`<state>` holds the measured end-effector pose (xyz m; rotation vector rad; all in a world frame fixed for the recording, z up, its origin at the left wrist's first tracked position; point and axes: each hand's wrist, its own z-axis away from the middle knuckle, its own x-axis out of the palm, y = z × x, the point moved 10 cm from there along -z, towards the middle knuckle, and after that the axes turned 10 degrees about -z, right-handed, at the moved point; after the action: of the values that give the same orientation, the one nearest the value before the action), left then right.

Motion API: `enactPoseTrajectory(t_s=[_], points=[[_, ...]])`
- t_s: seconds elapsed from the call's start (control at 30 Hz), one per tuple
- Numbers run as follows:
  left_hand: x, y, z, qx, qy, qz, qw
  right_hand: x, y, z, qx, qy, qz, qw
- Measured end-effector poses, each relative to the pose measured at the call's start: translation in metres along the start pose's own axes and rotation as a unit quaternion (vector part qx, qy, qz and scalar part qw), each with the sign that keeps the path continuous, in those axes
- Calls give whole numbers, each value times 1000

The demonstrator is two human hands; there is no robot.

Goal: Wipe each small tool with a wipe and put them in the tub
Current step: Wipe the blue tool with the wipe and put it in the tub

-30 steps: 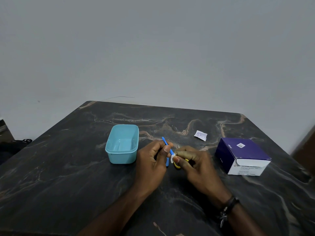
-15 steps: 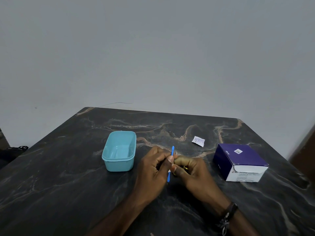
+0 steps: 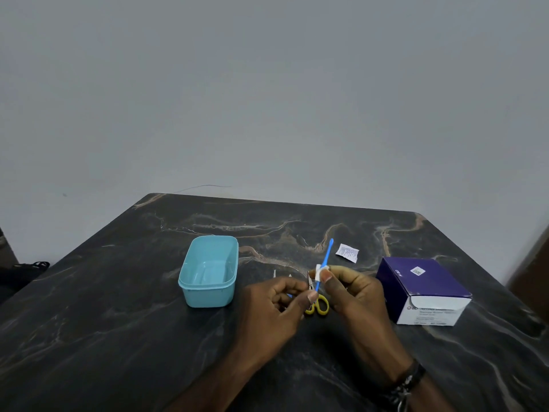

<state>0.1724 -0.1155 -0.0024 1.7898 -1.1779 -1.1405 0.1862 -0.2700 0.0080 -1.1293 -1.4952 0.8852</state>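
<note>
up front in the head view, your right hand pinched the wipe around the blue tool, your left hand gripping its lower end; its long axis pointed away, tipped rightward, with the tub lying left, nearer your left hand.

**Layout on the surface**

The tub stands at 9 o'clock from the two hands, well apart from the box, which stands at 3 o'clock. The left hand and the right hand meet between them, near the middle of the surface. The stick tool rises from the hands toward 12 o'clock, with the wipe around it. The scissors lie under the hands. The sachet lies behind, at 1 o'clock, just beside the stick's tip.
</note>
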Motion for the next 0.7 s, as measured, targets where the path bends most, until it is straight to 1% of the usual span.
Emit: enactPoseTrajectory(t_s=[0.1,0.2,0.27,0.37,0.5,0.57,0.7], points=[[8,3,3,10,-36,-8,999,0,0,1,1,2,-4,1000],[9,6,4,11,-47,0,999,2,5,1,16,-6,-9,1000],[9,8,4,13,-45,12,999,5,4,1,18,-17,-3,1000],[6,8,4,17,-31,14,999,8,2,2,0,-33,44,999],[0,6,2,39,-3,-32,999,12,2,1,-17,-48,98,994],[0,8,2,56,3,-61,997,9,0,1,-18,-30,89,995],[2,13,4,74,9,-83,994,-1,-8,2,-33,24,46,998]])
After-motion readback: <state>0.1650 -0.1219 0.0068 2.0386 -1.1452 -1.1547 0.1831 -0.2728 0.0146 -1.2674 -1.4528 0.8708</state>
